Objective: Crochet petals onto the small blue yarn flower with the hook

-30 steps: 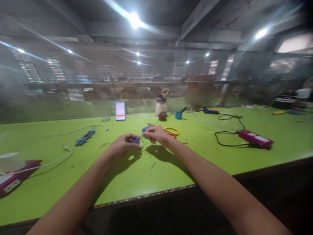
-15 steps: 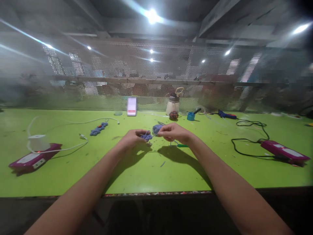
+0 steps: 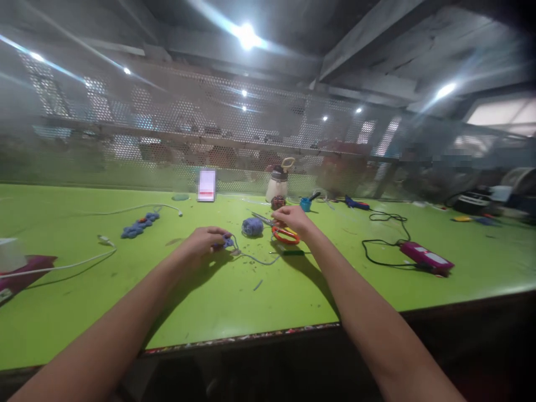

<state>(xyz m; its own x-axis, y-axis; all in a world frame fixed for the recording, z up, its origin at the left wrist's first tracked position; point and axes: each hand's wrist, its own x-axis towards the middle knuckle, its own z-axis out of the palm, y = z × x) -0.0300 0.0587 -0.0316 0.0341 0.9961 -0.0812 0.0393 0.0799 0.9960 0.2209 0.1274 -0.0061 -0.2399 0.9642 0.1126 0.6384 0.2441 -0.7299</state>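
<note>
My left hand point(image 3: 205, 241) is closed on a small purple crochet piece point(image 3: 227, 240), held low over the table. A strand of yarn point(image 3: 262, 262) leaves that piece and curves right along the table below my right hand point(image 3: 290, 218). The right hand's fingers are pinched together above the scissors point(image 3: 286, 235), whose handles are orange; what lies between the fingertips is too small to tell. Between my hands a ball of purple yarn point(image 3: 252, 227) rests on the table. Just in front of the scissors lies a thin tool with a green handle point(image 3: 292, 252), likely a crochet hook.
At left lie a purple crocheted strip point(image 3: 140, 225) and white cables point(image 3: 79, 266). A phone point(image 3: 206, 185), a bottle point(image 3: 277, 184), a dark red ball point(image 3: 278, 202) and a blue pot point(image 3: 305, 205) stand behind. Right is a magenta power strip point(image 3: 426, 258) with black cord.
My view has turned right. The hands have moved apart, the left still with the crochet piece. My right hand has left the yarn ball and is over the scissors, whose orange handles now show.
</note>
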